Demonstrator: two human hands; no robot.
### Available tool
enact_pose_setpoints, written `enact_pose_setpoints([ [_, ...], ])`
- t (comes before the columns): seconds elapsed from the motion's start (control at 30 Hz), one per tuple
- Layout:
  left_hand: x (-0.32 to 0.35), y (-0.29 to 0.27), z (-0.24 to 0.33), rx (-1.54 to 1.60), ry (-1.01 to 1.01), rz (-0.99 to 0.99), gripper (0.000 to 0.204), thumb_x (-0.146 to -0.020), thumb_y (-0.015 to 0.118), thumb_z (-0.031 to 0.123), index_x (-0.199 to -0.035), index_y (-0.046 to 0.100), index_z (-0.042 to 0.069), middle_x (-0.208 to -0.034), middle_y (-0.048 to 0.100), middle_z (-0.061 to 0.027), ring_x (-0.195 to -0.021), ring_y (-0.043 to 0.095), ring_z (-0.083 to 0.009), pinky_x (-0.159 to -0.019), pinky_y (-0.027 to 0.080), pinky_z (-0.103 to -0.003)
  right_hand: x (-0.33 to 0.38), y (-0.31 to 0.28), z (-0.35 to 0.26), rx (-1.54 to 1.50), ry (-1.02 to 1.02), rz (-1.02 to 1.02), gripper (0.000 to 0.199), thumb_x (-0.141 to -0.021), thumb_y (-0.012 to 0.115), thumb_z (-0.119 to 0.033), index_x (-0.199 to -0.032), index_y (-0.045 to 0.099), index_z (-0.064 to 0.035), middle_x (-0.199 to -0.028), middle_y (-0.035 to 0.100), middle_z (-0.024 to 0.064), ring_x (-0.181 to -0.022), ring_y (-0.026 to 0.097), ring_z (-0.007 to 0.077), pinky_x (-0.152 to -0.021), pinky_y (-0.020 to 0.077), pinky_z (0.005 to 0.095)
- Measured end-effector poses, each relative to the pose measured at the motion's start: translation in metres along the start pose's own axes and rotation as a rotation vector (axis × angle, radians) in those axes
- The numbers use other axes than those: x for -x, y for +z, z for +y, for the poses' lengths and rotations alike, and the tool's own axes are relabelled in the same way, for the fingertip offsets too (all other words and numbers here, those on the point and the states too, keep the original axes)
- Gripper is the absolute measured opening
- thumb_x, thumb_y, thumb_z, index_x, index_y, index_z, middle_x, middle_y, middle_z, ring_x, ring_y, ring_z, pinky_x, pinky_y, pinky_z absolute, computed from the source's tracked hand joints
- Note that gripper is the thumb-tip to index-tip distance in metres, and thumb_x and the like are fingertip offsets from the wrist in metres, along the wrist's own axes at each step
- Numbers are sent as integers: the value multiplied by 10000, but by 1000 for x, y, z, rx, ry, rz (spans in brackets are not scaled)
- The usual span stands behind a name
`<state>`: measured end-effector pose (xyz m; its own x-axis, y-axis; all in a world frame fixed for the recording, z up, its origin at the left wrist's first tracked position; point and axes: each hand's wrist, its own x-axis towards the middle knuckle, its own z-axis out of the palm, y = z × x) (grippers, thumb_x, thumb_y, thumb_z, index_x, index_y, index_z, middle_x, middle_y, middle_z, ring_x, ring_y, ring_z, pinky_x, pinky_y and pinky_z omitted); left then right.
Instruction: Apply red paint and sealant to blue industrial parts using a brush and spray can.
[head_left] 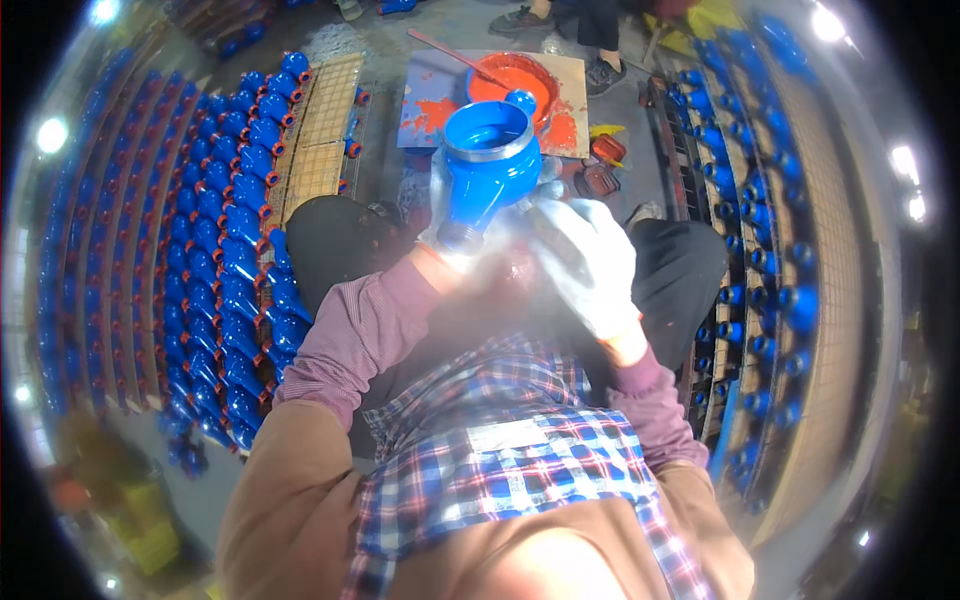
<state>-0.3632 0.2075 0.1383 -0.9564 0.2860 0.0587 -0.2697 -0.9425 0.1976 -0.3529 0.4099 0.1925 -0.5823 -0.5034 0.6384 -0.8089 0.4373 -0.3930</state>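
The gloved left hand is clamped around a glossy, round-bellied blue casting, its bare-metal rim facing up, held out before the body. The white-gloved right hand angles in, fingers curled near it; whether they grip, I can't tell. Purple sleeves bend inward. Beyond sits a round bowl of slick red-orange paint on a spattered board.

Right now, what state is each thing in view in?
Blue fitting: held, wide mouth open upward
Left hand: gloved, gripping the fitting
Right hand: gloved, beside it; contact unclear
Bowl: open, holding red paint
Stick: leaning on its rim
Sheet: red-splattered
Leftward fittings: in rows
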Motion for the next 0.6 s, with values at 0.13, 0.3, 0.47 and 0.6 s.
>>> enact_pose_setpoints([
  [0.13,5,18,-3,140,-6,25,919,-942,427,720,-1548,370,31,-1550,405,-298,-1330,520,-486,-1079,491,-553,-11,6,15,143,-131,34,331,-741,797,-138,-1057,705,-167,-931,654,46,-757,631,241,-672,513,354],
  [0.3,31,57,19,180,37,261,944,-901,536,738,-1502,409,21,-1405,511,-279,-939,612,-385,-614,593,-372,-7,-24,33,-130,157,313,165,-836,802,-51,-966,699,-51,-891,692,66,-803,663,199,-733,527,318],
  [0.47,34,92,68,-125,30,269,888,-921,498,725,-1437,462,3,-1217,617,-257,-796,650,-355,-511,576,-357,-33,3,76,-805,765,418,184,-971,712,-104,-1133,676,-25,-1014,678,25,-854,606,77,-757,501,229],
  [0.6,28,87,106,-303,166,276,650,-1005,443,596,-1398,504,81,-1297,620,-223,-995,706,-345,-786,643,-475,-52,28,110,-834,766,299,206,-937,733,-126,-1095,660,-15,-950,670,32,-786,614,95,-708,505,253],
])
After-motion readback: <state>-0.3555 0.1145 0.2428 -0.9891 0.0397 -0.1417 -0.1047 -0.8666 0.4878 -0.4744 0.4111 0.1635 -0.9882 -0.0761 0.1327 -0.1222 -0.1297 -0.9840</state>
